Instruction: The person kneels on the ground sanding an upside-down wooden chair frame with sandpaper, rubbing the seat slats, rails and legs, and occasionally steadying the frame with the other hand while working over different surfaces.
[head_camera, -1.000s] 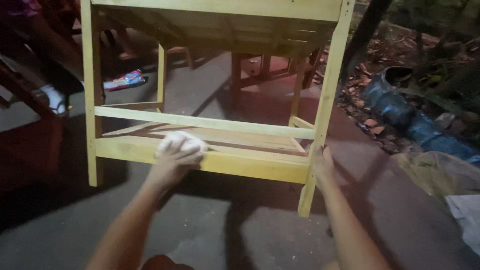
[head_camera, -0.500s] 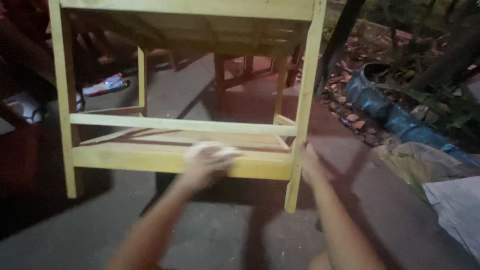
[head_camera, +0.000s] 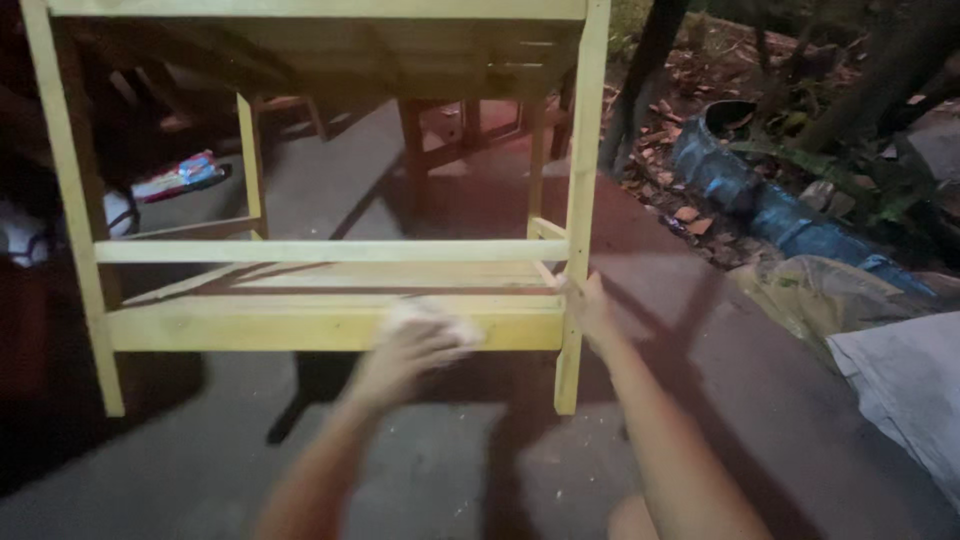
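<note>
A pale yellow wooden frame (head_camera: 330, 250) with rails and legs stands on the concrete floor in front of me. My left hand (head_camera: 405, 350) presses a white cloth (head_camera: 435, 320) against the frame's wide lower front board (head_camera: 240, 325), towards its right end; the hand is motion-blurred. My right hand (head_camera: 588, 305) grips the frame's front right leg (head_camera: 578, 210) at the height of that board.
Behind the frame stands a red-brown wooden piece (head_camera: 470, 140). A dark rolled sheet (head_camera: 760, 200) and dry leaves lie at the right, with grey fabric (head_camera: 900, 390) at the right edge. A colourful packet (head_camera: 180, 175) lies at the left.
My left hand has slid the cloth rightwards along the lower board, from its middle to near the right leg. My right hand has kept its hold on the leg.
</note>
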